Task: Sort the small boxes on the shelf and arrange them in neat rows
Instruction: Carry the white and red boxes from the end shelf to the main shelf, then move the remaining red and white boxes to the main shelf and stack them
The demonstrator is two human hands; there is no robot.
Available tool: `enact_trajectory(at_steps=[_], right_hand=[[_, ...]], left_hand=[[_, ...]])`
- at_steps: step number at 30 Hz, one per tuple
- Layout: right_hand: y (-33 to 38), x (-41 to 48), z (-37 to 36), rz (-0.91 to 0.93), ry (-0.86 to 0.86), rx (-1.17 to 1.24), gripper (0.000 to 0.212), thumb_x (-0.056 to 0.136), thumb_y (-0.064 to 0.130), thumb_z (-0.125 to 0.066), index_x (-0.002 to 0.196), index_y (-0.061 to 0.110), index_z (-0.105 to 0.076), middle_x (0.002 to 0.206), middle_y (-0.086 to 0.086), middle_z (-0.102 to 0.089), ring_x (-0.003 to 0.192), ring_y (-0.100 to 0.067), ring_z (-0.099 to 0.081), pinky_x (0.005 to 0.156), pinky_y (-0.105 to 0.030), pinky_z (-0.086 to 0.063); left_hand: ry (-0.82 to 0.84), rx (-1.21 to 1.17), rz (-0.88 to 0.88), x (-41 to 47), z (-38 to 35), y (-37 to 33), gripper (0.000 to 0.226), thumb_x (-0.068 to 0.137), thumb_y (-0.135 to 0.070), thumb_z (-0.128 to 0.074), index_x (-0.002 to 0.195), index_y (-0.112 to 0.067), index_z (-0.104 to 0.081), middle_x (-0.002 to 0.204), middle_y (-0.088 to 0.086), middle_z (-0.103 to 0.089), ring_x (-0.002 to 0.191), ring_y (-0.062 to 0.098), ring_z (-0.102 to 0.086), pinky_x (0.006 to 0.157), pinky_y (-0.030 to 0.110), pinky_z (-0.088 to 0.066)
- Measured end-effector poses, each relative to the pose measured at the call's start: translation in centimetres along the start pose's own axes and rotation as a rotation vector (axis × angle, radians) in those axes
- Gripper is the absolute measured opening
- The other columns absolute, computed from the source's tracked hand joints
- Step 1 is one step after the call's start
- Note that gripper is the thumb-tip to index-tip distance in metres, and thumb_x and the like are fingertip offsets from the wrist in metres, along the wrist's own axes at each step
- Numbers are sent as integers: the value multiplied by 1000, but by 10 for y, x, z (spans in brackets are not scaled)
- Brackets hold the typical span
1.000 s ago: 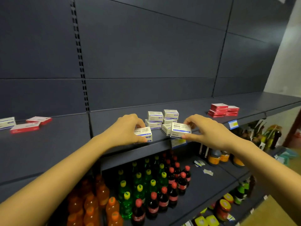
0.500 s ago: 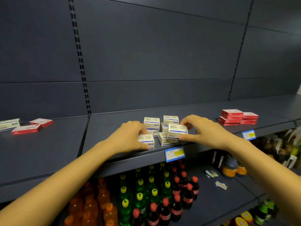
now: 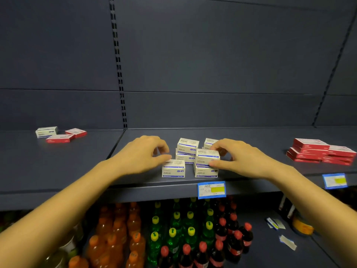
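Several small white boxes with blue bands cluster mid-shelf [image 3: 251,136]. My left hand [image 3: 141,154] hovers beside the front-left white box [image 3: 173,168], which sits on the shelf. Only the thumb tip touches its rear corner, and the fingers curl loosely above it. My right hand [image 3: 241,159] pinches the upper white box [image 3: 205,158] between thumb and forefinger. That box lies on top of another white box [image 3: 205,172] at the shelf front. Behind stand a two-high stack [image 3: 187,145] and one more white box [image 3: 209,141], partly hidden by my right fingers.
Flat red boxes [image 3: 318,151] are stacked at the shelf's right. A white box [image 3: 46,131] and two red boxes [image 3: 60,138] lie at the far left. Blue price tags [image 3: 211,189] hang on the shelf edge. Orange, green and dark bottles [image 3: 173,229] fill the shelf below.
My left hand set its box on the shelf front and drew back off it. My right hand placed its box on top of another front box. The view rose slightly.
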State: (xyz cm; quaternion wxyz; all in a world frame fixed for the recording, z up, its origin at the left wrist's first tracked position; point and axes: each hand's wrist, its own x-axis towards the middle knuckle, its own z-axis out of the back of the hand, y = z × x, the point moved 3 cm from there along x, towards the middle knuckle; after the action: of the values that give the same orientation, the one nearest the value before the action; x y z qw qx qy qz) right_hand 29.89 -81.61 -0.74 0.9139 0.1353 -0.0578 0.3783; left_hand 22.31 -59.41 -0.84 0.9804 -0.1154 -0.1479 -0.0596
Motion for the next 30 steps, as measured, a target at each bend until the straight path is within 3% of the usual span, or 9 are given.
enact_trajectory(at_steps=[4,7,10,17,25,30], right_hand=[[0,-3,16,105,-30,-49,45,84,53,-54,124,33,-46,125,16,-51,99,-5,-48,77,-28,-43],[10,-4,26,205,-116,-70,39,89,49,-48,125,34,-46,127,16,-51,114,-8,-47,84,-30,-42],[34,2,28,329,-166,-109,35,93,45,-45,126,35,-47,127,16,-51,117,-9,-46,81,-28,-38],[112,23,-3,542,-114,-96,36,94,44,-42,129,34,-44,134,15,-49,124,-10,-43,94,-32,-42],[210,58,-52,633,-27,-62,36,94,44,-44,128,33,-45,133,13,-49,124,-11,-43,93,-32,-42],[276,87,-78,612,-21,-32,37,94,45,-43,128,33,-45,133,14,-48,123,-9,-43,92,-32,-43]], left_hand=[[-74,50,140,-15,6,-11,23,88,-40,-54,100,-24,-63,102,-8,-63,89,13,-59,82,40,-51],[-81,125,210,-26,9,-13,23,90,-40,-50,103,-24,-61,106,-6,-62,92,15,-58,83,41,-51],[-125,191,284,-46,18,-11,25,92,-38,-48,106,-22,-60,110,-4,-62,97,18,-57,84,42,-50],[-139,308,480,-108,44,13,28,93,-38,-45,110,-21,-59,115,-1,-59,105,22,-55,84,37,-47],[-122,357,651,-197,82,83,32,92,-43,-45,113,-21,-57,118,-1,-59,103,18,-56,84,35,-48],[-86,370,668,-238,109,140,32,92,-43,-47,113,-22,-57,117,-2,-59,102,16,-57,80,32,-46]])
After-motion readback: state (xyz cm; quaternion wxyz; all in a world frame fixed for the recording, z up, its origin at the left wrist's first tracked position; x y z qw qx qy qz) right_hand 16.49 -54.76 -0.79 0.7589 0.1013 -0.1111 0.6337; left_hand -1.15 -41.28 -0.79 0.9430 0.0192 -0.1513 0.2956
